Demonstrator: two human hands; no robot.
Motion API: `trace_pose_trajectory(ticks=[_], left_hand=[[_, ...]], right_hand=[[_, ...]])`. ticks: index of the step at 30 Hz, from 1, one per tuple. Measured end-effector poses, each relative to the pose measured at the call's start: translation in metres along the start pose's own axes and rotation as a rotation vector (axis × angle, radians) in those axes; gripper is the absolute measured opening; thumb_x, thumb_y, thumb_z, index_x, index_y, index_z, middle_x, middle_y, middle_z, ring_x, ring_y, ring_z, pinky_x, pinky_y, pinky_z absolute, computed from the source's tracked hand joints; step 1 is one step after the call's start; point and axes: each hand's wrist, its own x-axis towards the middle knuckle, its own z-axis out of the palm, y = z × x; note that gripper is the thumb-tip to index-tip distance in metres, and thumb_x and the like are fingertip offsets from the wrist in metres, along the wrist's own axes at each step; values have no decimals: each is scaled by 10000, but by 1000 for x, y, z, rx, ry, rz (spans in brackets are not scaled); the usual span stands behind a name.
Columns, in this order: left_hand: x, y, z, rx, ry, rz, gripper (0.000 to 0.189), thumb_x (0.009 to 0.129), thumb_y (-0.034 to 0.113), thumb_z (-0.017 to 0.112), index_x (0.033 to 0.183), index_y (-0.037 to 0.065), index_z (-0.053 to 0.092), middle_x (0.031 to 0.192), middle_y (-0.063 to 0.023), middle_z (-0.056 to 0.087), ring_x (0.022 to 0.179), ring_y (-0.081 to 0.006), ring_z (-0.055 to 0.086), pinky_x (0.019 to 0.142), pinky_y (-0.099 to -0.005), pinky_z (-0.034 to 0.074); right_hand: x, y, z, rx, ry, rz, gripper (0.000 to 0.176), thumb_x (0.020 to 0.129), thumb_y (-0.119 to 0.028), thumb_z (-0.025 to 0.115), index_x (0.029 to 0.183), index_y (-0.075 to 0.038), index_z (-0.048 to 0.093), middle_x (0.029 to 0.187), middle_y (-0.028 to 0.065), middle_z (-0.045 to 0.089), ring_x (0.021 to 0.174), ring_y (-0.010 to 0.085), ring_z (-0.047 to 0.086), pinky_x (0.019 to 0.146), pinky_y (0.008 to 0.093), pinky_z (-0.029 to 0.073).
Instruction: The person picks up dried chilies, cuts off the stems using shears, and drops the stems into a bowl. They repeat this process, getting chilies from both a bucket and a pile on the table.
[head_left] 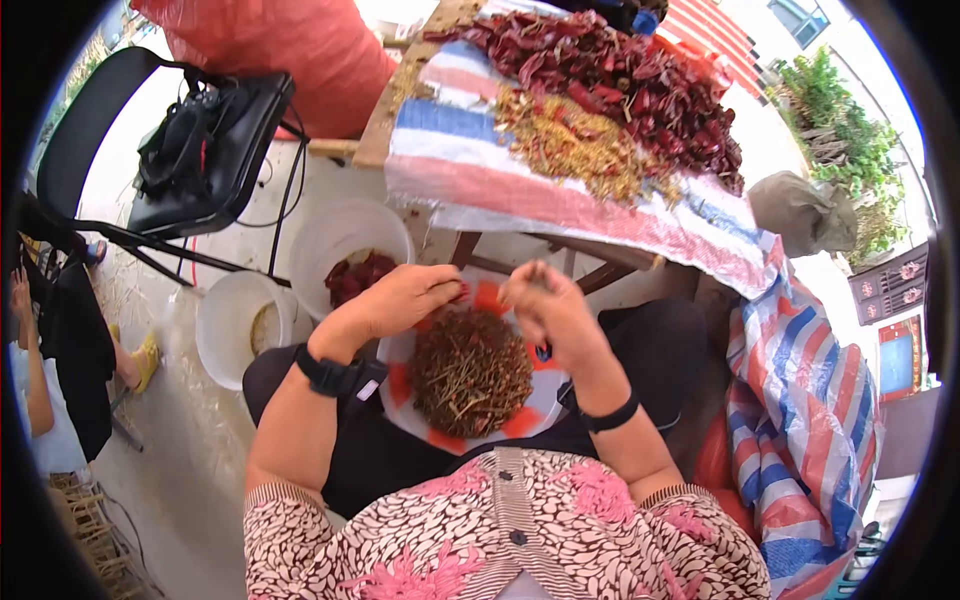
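A red and white bowl (520,420) rests on my lap, heaped with dried chili stems (470,372). My left hand (405,298) hovers over the bowl's far left rim, fingers pinched on a small red chili (462,293). My right hand (545,305) is just to its right above the bowl's far edge, fingertips closed on something small that I cannot make out. On the table ahead lies a big pile of dried red chilies (620,75) beside a heap of yellowish seeds and stems (580,145).
The table is covered by a striped red, white and blue tarp (560,205). A white bucket (345,250) holds red chilies; another white bucket (235,320) stands left of it. A black folding chair (200,150) carries a bag. A person (45,380) stands at far left.
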Motion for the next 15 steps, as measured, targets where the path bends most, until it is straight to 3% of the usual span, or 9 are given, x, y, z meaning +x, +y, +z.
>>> trace_pose_trajectory(ticks=[2, 3, 5, 6, 7, 10, 13, 15], left_hand=[[8, -46, -2, 489, 235, 106, 125, 908, 174, 544, 920, 62, 598, 741, -64, 589, 696, -222, 569, 639, -345, 454], [10, -59, -6, 730, 358, 152, 106, 879, 152, 559, 924, 68, 607, 756, -91, 617, 714, -270, 597, 650, -378, 465], [7, -58, -14, 851, 419, 28, 126, 840, 138, 572, 942, 82, 622, 833, -114, 639, 815, -328, 595, 714, -428, 463], [6, -59, -18, 908, 446, -41, 146, 820, 131, 579, 951, 89, 629, 871, -125, 651, 865, -358, 594, 746, -453, 462], [5, -65, -20, 918, 447, -109, 186, 812, 155, 603, 988, 98, 630, 965, -122, 641, 975, -333, 571, 834, -448, 442], [1, -69, -21, 1112, 677, 16, 298, 790, 202, 628, 1076, 115, 627, 1083, -134, 613, 1055, -337, 537, 903, -448, 419], [-1, -57, -19, 945, 288, -266, 408, 771, 233, 644, 1165, 134, 609, 1131, -145, 598, 1069, -345, 529, 921, -447, 421], [3, -65, -15, 910, 123, -277, 424, 773, 243, 641, 1184, 142, 605, 1129, -144, 602, 1069, -347, 533, 920, -447, 426]], right_hand=[[4, 39, -4, -530, 131, -336, 170, 862, -183, 643, 895, -45, 549, 745, 47, 582, 654, 205, 583, 594, 324, 467], [-1, 40, -5, -773, 77, -307, 178, 852, -194, 646, 905, -49, 556, 798, 76, 591, 763, 260, 589, 679, 364, 469], [-6, 57, -14, -1144, -33, -265, 181, 833, -232, 652, 928, -90, 592, 929, 139, 586, 925, 348, 577, 776, 432, 460], [-9, 55, -12, -1162, -41, -231, 185, 833, -238, 653, 932, -92, 598, 932, 139, 582, 937, 345, 575, 781, 435, 460], [-12, 53, -8, -1178, -49, -195, 189, 832, -245, 653, 936, -95, 603, 935, 140, 579, 950, 342, 572, 785, 438, 459], [-6, 38, -16, -1207, -69, -196, 174, 850, -262, 624, 937, -111, 622, 954, 138, 582, 951, 339, 576, 784, 444, 459], [15, -8, -35, -1258, 132, -306, 152, 858, -222, 611, 925, -90, 640, 945, 134, 614, 924, 320, 594, 787, 414, 470], [43, -43, -60, -1379, 334, -396, 146, 853, -181, 614, 927, -63, 656, 933, 134, 641, 901, 304, 610, 789, 391, 480]])
